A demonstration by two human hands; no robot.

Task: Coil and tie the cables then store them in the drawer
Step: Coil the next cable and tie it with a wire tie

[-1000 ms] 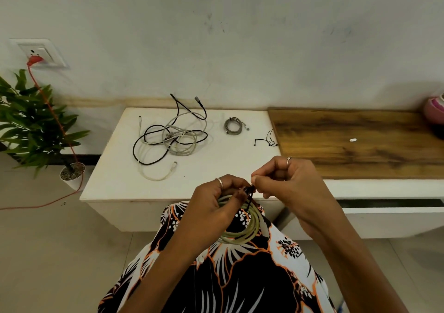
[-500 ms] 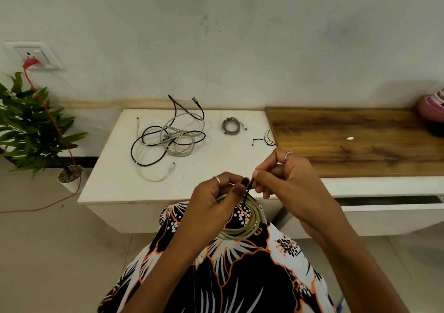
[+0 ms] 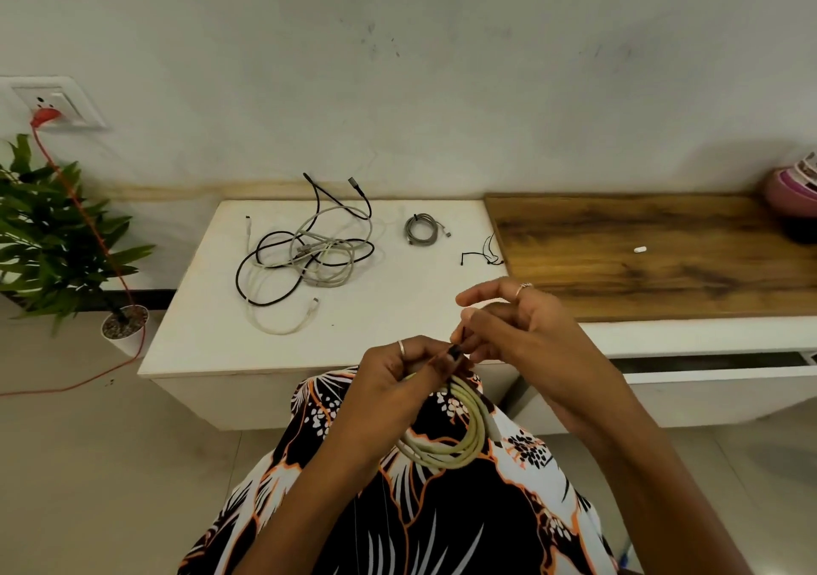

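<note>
My left hand (image 3: pixel 398 380) grips the top of a coiled pale green cable (image 3: pixel 460 446) that hangs over my lap. My right hand (image 3: pixel 508 331) pinches a thin black tie (image 3: pixel 457 339) at the top of that coil, right beside the left thumb. A tangle of black, grey and white cables (image 3: pixel 309 256) lies on the white cabinet top (image 3: pixel 212 331). A small grey cable coil (image 3: pixel 422 230), tied, sits further right. Loose black ties (image 3: pixel 484 256) lie near the wooden top's edge. The drawer (image 3: pixel 707 367) at the right stands slightly open.
A wooden top (image 3: pixel 641 256) with a small white piece (image 3: pixel 639 249) adjoins the cabinet on the right. A pink object (image 3: pixel 796 185) sits at its far right. A potted plant (image 3: pixel 57 238) and a red cord (image 3: pixel 84 221) from a wall socket (image 3: pixel 53 104) stand at the left.
My right hand has lifted slightly and its fingers have spread while drawing the black tie upward at the coil's top. The left hand keeps its grip on the coil.
</note>
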